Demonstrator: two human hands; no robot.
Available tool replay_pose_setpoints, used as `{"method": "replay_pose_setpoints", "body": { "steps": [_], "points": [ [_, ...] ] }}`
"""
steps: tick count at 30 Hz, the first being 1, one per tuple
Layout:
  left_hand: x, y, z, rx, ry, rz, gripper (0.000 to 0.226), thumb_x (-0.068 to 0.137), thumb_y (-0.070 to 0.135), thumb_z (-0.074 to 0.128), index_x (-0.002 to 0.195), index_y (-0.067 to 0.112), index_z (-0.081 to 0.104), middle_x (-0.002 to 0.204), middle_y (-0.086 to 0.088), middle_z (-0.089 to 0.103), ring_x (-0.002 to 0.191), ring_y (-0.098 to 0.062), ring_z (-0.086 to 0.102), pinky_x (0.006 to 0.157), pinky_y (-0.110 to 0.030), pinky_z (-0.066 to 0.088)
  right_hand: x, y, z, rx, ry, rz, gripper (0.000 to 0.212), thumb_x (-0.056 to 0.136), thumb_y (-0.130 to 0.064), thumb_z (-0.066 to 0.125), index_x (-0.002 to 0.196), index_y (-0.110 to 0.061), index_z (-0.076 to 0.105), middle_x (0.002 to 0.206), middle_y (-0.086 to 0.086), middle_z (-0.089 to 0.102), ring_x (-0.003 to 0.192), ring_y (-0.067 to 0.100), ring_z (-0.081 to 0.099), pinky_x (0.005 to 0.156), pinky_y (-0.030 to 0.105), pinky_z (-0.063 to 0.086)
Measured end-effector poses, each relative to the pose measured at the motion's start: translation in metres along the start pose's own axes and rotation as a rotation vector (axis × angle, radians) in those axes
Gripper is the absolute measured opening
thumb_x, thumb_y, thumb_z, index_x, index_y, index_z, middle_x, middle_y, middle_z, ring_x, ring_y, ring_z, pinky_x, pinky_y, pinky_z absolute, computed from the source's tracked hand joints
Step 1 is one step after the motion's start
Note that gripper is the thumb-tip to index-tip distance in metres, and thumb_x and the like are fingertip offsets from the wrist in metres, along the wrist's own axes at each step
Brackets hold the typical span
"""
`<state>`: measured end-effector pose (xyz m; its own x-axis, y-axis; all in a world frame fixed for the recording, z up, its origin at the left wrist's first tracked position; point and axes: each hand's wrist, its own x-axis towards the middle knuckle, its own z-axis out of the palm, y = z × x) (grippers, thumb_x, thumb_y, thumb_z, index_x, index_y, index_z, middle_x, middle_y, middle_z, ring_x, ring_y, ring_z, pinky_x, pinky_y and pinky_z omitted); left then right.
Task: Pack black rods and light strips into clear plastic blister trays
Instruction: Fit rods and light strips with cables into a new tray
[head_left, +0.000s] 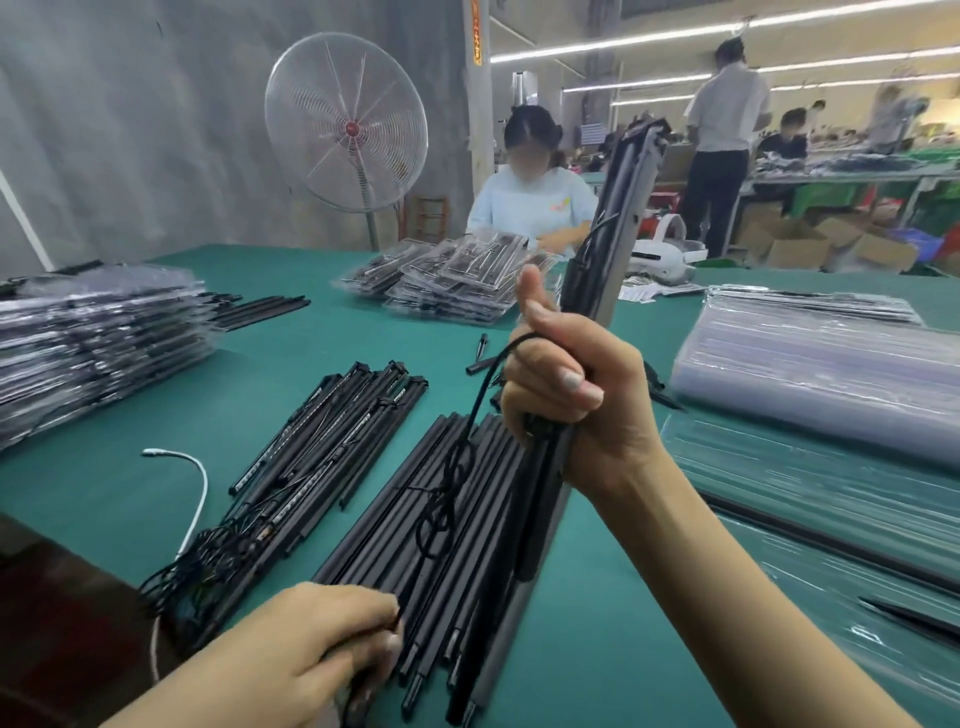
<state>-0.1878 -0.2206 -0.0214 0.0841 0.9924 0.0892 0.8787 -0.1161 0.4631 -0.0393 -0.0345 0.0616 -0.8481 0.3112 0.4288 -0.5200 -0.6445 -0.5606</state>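
My right hand (566, 395) grips a bundle of black rods and a light strip (618, 218), held nearly upright over the green table, with a thin black cable looping down from it. A pile of black rods (441, 519) lies flat below. My left hand (322, 639) rests on the near ends of that pile, fingers curled over rod ends. To the left lies a second pile of light strips (332, 447) with tangled black wires. An open clear blister tray (831, 519) sits at the right with one black rod in it.
A stack of empty clear trays (821, 364) stands at the right. Filled trays are stacked at the far left (93, 343) and heaped at the back centre (457, 280). A white cable (195, 488) curls at left. A seated person works across the table; a fan stands behind.
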Motion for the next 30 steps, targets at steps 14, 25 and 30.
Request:
{"method": "replay_pose_setpoints", "body": {
  "steps": [14, 25, 30],
  "points": [
    [0.085, 0.064, -0.048, -1.219, 0.331, 0.045, 0.019, 0.085, 0.026, 0.051, 0.073, 0.015, 0.060, 0.062, 0.000, 0.053, 0.039, -0.010, 0.055, 0.034, -0.011, 0.041, -0.017, 0.006, -0.011, -0.797, 0.299, 0.005, 0.011, 0.095, -0.015, 0.056, 0.091, -0.017, 0.066, 0.047, -0.003, 0.054, 0.036, 0.005, 0.046, 0.037, 0.013, 0.035],
    [0.222, 0.167, -0.040, -1.124, 0.016, -0.017, 0.027, 0.099, 0.001, 0.041, 0.121, 0.014, 0.033, 0.060, -0.006, 0.050, 0.035, -0.013, 0.047, 0.030, -0.016, 0.035, -0.125, -0.142, 0.017, -1.996, 1.052, -0.166, 0.041, 0.087, -0.061, 0.048, 0.097, -0.022, 0.055, 0.066, 0.005, 0.066, 0.064, 0.027, 0.066, 0.056, 0.035, 0.052],
    [0.244, 0.211, -0.015, -0.850, -0.231, 0.128, 0.014, 0.101, 0.014, 0.040, 0.107, 0.015, 0.053, 0.062, -0.001, 0.044, 0.039, -0.009, 0.046, 0.039, -0.017, 0.031, -0.164, -0.187, 0.030, -1.904, 0.999, -0.343, 0.039, 0.081, -0.064, 0.050, 0.088, -0.026, 0.051, 0.053, -0.003, 0.058, 0.044, 0.013, 0.057, 0.044, 0.031, 0.047]
  ]
}}
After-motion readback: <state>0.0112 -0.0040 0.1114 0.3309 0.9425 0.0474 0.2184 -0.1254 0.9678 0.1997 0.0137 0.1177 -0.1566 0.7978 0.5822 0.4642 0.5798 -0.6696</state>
